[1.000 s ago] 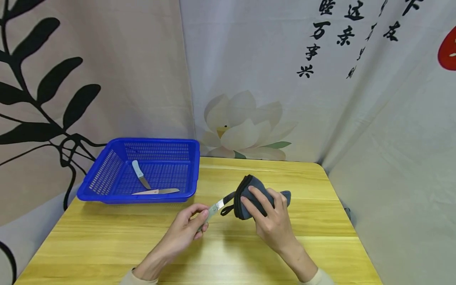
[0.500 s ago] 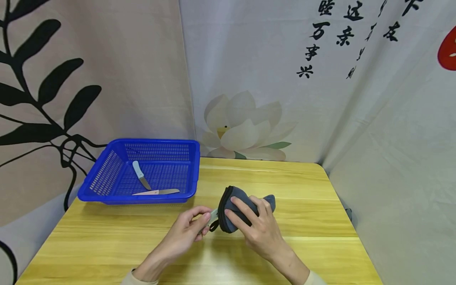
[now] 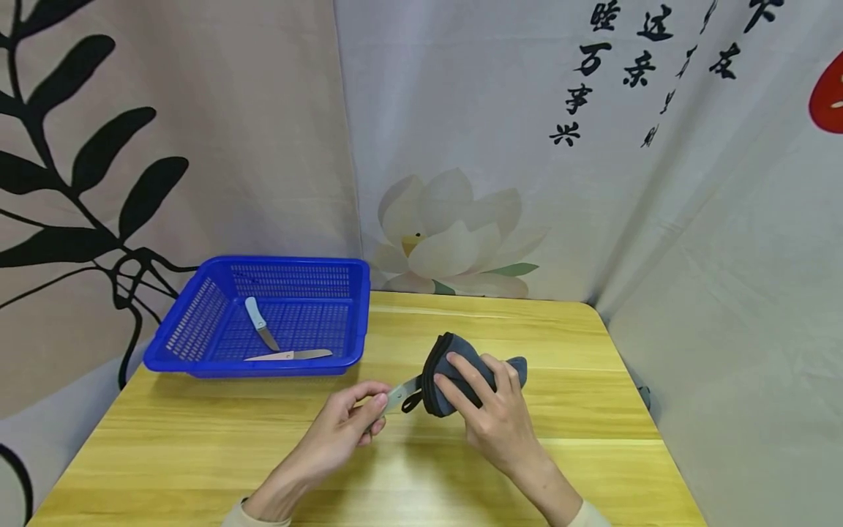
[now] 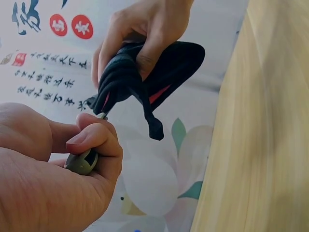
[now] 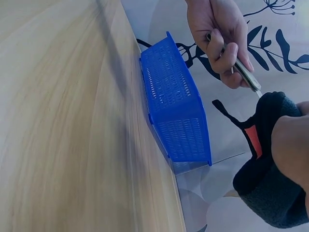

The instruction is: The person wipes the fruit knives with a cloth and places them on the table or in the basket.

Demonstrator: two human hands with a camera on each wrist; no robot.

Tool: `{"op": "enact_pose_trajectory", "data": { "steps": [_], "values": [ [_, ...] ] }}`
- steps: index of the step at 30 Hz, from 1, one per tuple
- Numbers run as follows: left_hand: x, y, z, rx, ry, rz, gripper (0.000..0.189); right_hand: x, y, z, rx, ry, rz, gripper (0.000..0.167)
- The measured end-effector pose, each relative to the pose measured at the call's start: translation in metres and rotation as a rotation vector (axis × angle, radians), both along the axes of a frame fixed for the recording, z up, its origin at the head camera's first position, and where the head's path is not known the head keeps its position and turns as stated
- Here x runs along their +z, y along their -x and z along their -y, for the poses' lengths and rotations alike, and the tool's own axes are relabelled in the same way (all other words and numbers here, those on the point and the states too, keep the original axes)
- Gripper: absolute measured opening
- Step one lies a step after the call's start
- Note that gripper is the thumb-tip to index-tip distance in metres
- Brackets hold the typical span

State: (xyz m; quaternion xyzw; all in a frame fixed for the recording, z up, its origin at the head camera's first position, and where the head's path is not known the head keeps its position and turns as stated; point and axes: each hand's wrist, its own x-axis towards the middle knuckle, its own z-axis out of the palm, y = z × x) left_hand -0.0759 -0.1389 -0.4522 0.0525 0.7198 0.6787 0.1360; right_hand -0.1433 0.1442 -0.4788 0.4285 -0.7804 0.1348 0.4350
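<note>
In the head view my left hand grips the pale green handle of a knife. The blade runs into a dark blue-grey cloth with black edging, a hanging loop and some red inside, mitt-like in shape. My right hand squeezes this cloth around the blade from outside, so most of the blade is hidden. From the left wrist, the butt of the knife handle shows between my curled fingers. The right wrist view has the cloth bunched in my right hand, just beyond the handle.
A blue plastic basket stands at the table's back left. Inside it lie a knife with a light blue handle and another with a pinkish white handle. The wooden table meets a printed curtain behind.
The cloth slid left along the blade up to the knife's handle, then moved back right and slightly up with my right hand. My left hand stays almost still on the handle.
</note>
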Motion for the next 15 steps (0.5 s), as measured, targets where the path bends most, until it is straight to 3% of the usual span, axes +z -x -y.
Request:
{"op": "enact_pose_trajectory", "data": {
  "steps": [7, 15],
  "values": [
    [-0.0005, -0.0005, 0.0013, -0.018, -0.004, -0.009, 0.039, 0.0009, 0.0007, -0.0032, -0.006, 0.01, -0.019, 0.047],
    [-0.0002, -0.0009, 0.003, -0.018, 0.014, -0.015, 0.038, 0.002, 0.0029, -0.0077, -0.021, 0.016, -0.021, 0.051]
  ]
}}
